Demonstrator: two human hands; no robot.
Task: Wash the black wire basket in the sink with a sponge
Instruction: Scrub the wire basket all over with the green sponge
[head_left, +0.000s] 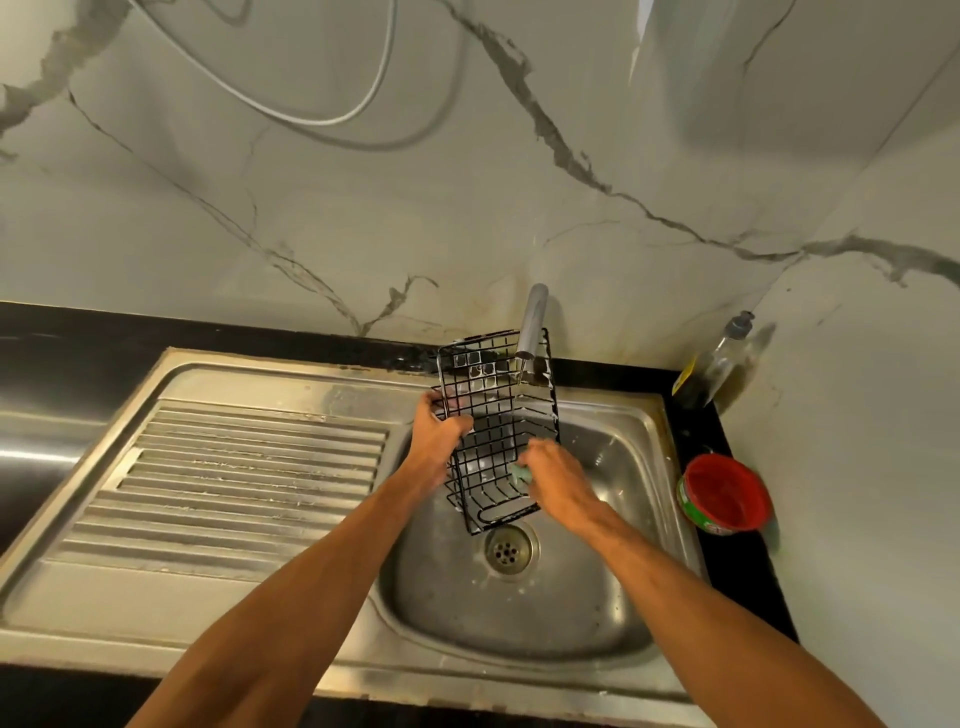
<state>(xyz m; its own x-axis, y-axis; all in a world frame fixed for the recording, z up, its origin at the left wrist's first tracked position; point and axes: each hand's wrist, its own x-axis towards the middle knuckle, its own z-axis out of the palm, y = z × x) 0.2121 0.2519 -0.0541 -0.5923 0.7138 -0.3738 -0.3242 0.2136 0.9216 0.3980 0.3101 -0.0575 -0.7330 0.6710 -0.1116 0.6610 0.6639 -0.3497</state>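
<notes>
Marble-veined grey wall (467, 208) behind, and below it the long stainless steel sink (441, 597) with its ribbed drainboard (234, 467) to the left. Over the basin hangs the black wire basket (498, 415), tilted, its long axis running from under the chrome tap (535, 322) down toward the round drain (508, 548); suds cling to the upper wires. The left hand (436, 431) grips the basket's left edge, fingers curled round the wire. The right hand (558, 478) is at the lower right side, fingers closed on a small green sponge (519, 472) pressed against the mesh. The upper half looks like the stretch left to scrub, and the tap spout crowds that end. A red-lidded round tub (724, 491) and a clear pump bottle (711, 364) stand on the black counter at right, well apart.
</notes>
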